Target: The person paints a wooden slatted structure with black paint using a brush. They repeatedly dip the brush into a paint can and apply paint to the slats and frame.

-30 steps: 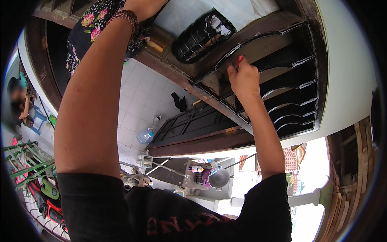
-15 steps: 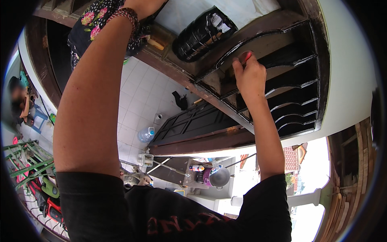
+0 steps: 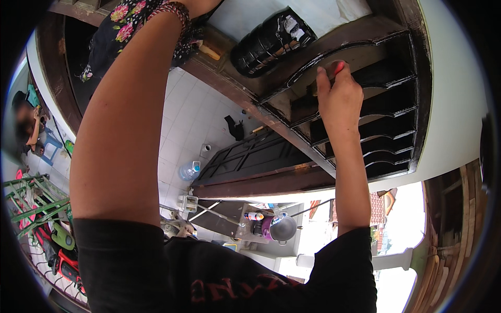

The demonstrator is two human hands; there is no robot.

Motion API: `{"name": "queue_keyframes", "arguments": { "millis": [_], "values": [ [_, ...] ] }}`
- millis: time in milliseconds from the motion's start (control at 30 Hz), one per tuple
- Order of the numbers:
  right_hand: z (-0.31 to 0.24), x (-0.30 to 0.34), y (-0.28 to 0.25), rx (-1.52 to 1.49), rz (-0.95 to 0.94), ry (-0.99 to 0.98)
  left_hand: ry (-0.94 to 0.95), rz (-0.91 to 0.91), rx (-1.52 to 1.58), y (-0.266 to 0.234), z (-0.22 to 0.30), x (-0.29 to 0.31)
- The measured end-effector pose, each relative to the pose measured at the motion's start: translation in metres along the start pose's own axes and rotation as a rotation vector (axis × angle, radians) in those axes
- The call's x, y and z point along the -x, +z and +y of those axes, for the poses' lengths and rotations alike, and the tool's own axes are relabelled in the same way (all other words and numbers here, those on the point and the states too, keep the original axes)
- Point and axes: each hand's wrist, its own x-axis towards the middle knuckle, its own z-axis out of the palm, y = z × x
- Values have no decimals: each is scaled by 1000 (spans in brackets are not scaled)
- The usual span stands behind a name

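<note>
Right hand at the dark slats, black container close by

Black ridged container (image 3: 271, 44) lay aslant in view beside the slatted frame (image 3: 389, 77); pale torn patch near its upper end, contents hidden. Clear jug (image 3: 189, 170), blue-capped, stood on the floor tiles (image 3: 180, 109); its fill could not be told. Grey pot (image 3: 283, 230) stood farther off, below in view.

Floral cloth (image 3: 125, 31) hung at upper left, partly behind the left forearm, which also hid some floor. Brown beam (image 3: 235, 86) ran between container and floor. Black crumpled item (image 3: 235, 128) lay on the tiles.

Slatted frame at upper right: slats ran side to side, long axes rising rightward, scalloped edges marked whitish. Right hand (image 3: 340, 99) covered part of it, fingers bent narrowly toward the thumb, a red patch (image 3: 339, 67) at the tips; whether anything was gripped, could not tell. Left hand (image 3: 202, 6) cut off by the upper edge; its state could not be told.
</note>
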Motion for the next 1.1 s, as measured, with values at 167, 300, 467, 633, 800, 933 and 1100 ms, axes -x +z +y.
{"name": "queue_keyframes", "arguments": {
  "millis": [167,300,467,633,800,933,1100],
  "values": [
    [28,2,-7,103,2,-10,2,-41,-13,9,3,2],
    [24,4,-33,-325,90,253,72,0,22,-5,8,11],
    [31,9,-4,-140,-51,146,-19,-27,25,-5,12,6],
    [35,8,-22,-70,193,41,7,5,-18,3,5,2],
    [22,42,-21,150,-201,-285,-56,-101,113,17,21,22],
    [7,32,-14,-44,-421,-380,-35,-6,-12,-2,5,2],
    [32,6,-22,-247,-374,-127,-23,-46,23,-3,16,12]
  ]
}}
